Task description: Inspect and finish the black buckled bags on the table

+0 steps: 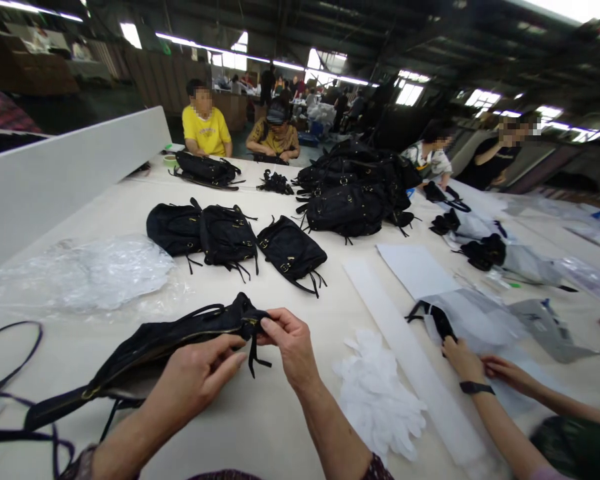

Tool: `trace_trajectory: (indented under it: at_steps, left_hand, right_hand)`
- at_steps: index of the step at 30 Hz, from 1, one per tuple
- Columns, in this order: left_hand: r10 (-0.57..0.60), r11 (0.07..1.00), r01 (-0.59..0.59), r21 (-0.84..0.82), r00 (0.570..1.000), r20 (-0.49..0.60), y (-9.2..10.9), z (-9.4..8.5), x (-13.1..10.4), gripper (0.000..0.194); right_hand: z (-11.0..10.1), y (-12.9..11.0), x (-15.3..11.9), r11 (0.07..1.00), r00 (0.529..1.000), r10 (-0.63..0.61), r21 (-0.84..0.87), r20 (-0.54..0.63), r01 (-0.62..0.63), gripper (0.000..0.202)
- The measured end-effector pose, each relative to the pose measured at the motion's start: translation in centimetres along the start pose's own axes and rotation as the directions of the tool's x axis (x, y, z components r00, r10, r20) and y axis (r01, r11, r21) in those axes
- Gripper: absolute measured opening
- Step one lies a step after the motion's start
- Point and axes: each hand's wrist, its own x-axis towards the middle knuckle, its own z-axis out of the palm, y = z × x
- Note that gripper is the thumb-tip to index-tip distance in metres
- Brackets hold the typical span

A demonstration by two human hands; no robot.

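Over to the pale counter (325, 313), loaded with an open black bag (165, 337) up front, more bags (229, 233) beyond, clear plastic (105, 273) at left, white pieces (377, 393) beside a long strip (413, 360).

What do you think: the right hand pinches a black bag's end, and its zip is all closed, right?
Not quite: the zip is open. The head view shows the black bag gaping, its lining visible; the right hand does pinch its end.

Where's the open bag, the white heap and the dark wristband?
Open bag (147, 339): head view, on its dark side.
White heap (377, 397): head view, on its middle.
Dark wristband (477, 388): head view, on its strap.
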Motion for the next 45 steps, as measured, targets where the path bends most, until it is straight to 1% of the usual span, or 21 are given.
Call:
trace_trajectory:
  at_steps: [3, 5, 6, 8, 10, 13, 15, 17, 20, 22, 24, 25, 28, 30, 31, 33, 35, 37, 39, 42, 45]
  left_hand:
    - [-0.044, 0.985, 0.051, -0.162, 0.998, 0.05, 0.8, 2.3, 0.7, 0.038]
    - [-0.084, 0.956, 0.101, -0.275, 0.994, 0.075, 0.8, 3.5, 0.7, 0.039]
    - [-0.105, 0.944, 0.124, -0.305, 0.991, 0.078, 0.6, 4.1, 0.5, 0.04]
    - [-0.138, 0.939, 0.153, -0.308, 0.988, 0.07, 0.2, 5.4, 0.0, 0.04]
    - [-0.136, 0.944, 0.153, -0.293, 0.988, 0.076, -0.5, 6.7, -0.7, 0.039]
    - [-0.087, 0.935, 0.135, -0.327, 0.984, 0.157, -2.1, 8.8, -1.8, 0.032]
    - [-0.06, 0.938, 0.129, -0.321, 0.974, 0.217, -3.3, 10.2, -2.6, 0.029]
    - [-0.054, 0.955, 0.129, -0.266, 0.962, 0.269, -4.7, 11.9, -3.5, 0.027]
    - [-0.065, 0.98, 0.128, -0.155, 0.931, 0.359, -6.7, 14.6, -4.9, 0.025]
    - [-0.066, 0.993, 0.101, -0.064, 0.911, 0.408, -8.2, 16.4, -5.8, 0.025]
    - [-0.064, 0.998, 0.065, 0.012, 0.895, 0.442, -9.5, 18.1, -6.4, 0.026]
    - [-0.064, 0.998, 0.056, 0.032, 0.886, 0.459, -10.0, 18.9, -6.7, 0.026]
    - [-0.073, 0.997, 0.054, 0.052, 0.861, 0.504, -11.0, 20.7, -7.4, 0.028]
    - [-0.08, 0.996, 0.053, 0.067, 0.847, 0.525, -11.1, 21.5, -7.7, 0.032]
    - [-0.083, 0.996, 0.049, 0.079, 0.843, 0.531, -11.0, 21.8, -7.8, 0.035]
    - [-0.09, 0.993, 0.035, 0.113, 0.838, 0.538, -10.6, 22.3, -8.0, 0.042]
    - [-0.105, 0.985, 0.016, 0.169, 0.84, 0.533, -10.1, 22.4, -8.0, 0.049]
    - [-0.122, 0.974, 0.003, 0.227, 0.851, 0.511, -9.6, 22.4, -8.0, 0.052]
    - [-0.131, 0.967, 0.005, 0.256, 0.87, 0.476, -9.2, 22.2, -7.9, 0.052]
    - [-0.13, 0.97, 0.022, 0.24, 0.886, 0.445, -8.5, 21.9, -7.6, 0.047]
    - [-0.143, 0.972, 0.044, 0.229, 0.89, 0.434, -7.9, 21.8, -7.2, 0.047]
  right_hand:
    - [-0.4, -0.2, -1.1, 0.98, 0.997, -0.082, -0.183, 0.006, 0.081, 0.023]
    - [-0.8, -0.2, -1.9, 0.936, 0.989, -0.145, -0.321, 0.023, 0.145, 0.02]
    - [-1.0, -0.1, -2.4, 0.905, 0.984, -0.173, -0.389, 0.04, 0.175, 0.019]
    - [-1.3, 0.2, -3.4, 0.837, 0.974, -0.212, -0.5, 0.075, 0.22, 0.016]
    - [-1.7, 0.7, -4.4, 0.799, 0.973, -0.212, -0.557, 0.092, 0.226, 0.014]
    - [-2.6, 2.0, -6.2, 0.814, 0.986, -0.148, -0.556, 0.078, 0.166, 0.013]
    - [-3.4, 3.4, -7.6, 0.831, 0.993, -0.093, -0.544, 0.071, 0.116, 0.013]
    - [-4.4, 5.2, -9.2, 0.836, 0.998, -0.034, -0.546, 0.058, 0.061, 0.012]
    - [-5.7, 9.0, -12.0, 0.843, 0.998, 0.067, -0.534, -0.01, -0.061, 0.012]
    - [-6.5, 11.7, -13.8, 0.838, 0.99, 0.125, -0.527, -0.065, -0.14, 0.011]
    - [-7.0, 13.9, -15.2, 0.794, 0.985, 0.14, -0.583, -0.1, -0.172, 0.012]
    - [-7.3, 14.8, -15.8, 0.754, 0.985, 0.138, -0.634, -0.099, -0.169, 0.014]
    - [-7.7, 16.2, -17.0, 0.581, 0.989, 0.145, -0.807, -0.024, -0.105, 0.018]
    - [-7.9, 16.4, -17.4, 0.478, 0.985, 0.173, -0.876, 0.022, -0.064, 0.014]
    - [-8.0, 16.4, -17.5, 0.442, 0.982, 0.186, -0.895, 0.027, -0.059, 0.013]
    - [-8.1, 16.3, -17.5, 0.404, 0.978, 0.21, -0.911, 0.005, -0.082, 0.013]
    - [-8.2, 16.2, -17.4, 0.394, 0.972, 0.232, -0.911, -0.032, -0.124, 0.015]
    - [-8.4, 16.1, -17.2, 0.416, 0.966, 0.252, -0.895, -0.056, -0.161, 0.017]
    - [-8.8, 16.1, -16.9, 0.478, 0.959, 0.276, -0.856, -0.065, -0.195, 0.019]
    - [-9.4, 16.2, -16.5, 0.586, 0.945, 0.316, -0.765, -0.086, -0.266, 0.021]
    - [-9.9, 16.1, -16.1, 0.639, 0.936, 0.332, -0.701, -0.119, -0.316, 0.02]
